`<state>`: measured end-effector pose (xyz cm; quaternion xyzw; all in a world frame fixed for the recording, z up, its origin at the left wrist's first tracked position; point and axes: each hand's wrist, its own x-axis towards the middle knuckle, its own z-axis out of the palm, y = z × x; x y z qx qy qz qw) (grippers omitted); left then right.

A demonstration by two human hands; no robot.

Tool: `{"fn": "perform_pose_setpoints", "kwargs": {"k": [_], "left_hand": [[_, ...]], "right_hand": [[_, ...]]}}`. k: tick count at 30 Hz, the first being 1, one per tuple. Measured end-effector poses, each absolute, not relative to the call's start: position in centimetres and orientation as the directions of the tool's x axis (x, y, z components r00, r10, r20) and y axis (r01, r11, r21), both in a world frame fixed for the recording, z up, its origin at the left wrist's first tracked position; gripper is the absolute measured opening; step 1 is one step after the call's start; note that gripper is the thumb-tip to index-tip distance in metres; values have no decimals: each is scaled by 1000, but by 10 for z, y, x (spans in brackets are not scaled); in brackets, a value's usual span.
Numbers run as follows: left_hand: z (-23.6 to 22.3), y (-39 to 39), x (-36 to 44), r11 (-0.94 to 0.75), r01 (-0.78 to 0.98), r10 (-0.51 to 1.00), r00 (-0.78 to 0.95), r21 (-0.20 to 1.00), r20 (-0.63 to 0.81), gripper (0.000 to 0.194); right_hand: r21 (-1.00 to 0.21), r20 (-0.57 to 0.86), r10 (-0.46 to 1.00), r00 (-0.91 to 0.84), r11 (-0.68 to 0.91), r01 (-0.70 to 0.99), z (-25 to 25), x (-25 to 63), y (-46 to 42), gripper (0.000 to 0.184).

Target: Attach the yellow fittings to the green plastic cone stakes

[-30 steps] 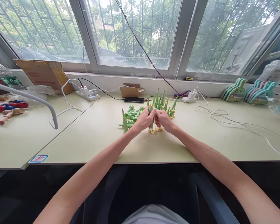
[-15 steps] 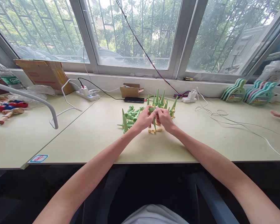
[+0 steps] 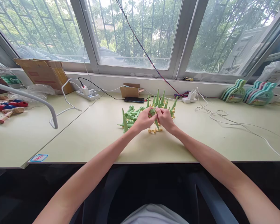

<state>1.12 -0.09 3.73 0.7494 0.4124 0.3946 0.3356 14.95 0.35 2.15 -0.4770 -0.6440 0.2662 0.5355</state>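
Note:
My left hand is closed around a green plastic cone, whose wide ring end faces up and whose pointed tip slants down to the right. Close against it, my right hand pinches at the same cone; whether a small part is also between those fingers is hidden. Just below the hands lie several small yellow pegs. A heap of green cones is to the left, some lying and some upright. Behind the hands stand more green cones with points up, and yellow pieces show by the right ones.
A phone and a small open cardboard box are behind the heap. White cables trail across the right side. Green and teal plastic items stand by the window. Wooden toys and a grey metal rail are at left.
The cone between my hands has tilted, its tip swinging slightly right, and more of its ring end shows. Another person's hand at the right edge has gone out of view.

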Motion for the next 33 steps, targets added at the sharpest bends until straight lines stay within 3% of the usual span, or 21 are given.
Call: {"fn": "perform_pose_setpoints", "kwargs": {"k": [14,33], "left_hand": [[40,-4,12,-421,373,890,344,827,299,16],[39,-4,9,-378,381,899,369,844,237,23]], "right_hand": [[-714,570,822,-14,503,488,23,150,2,43],[-665,576,814,-76,520,536,23,150,4,40]]}}
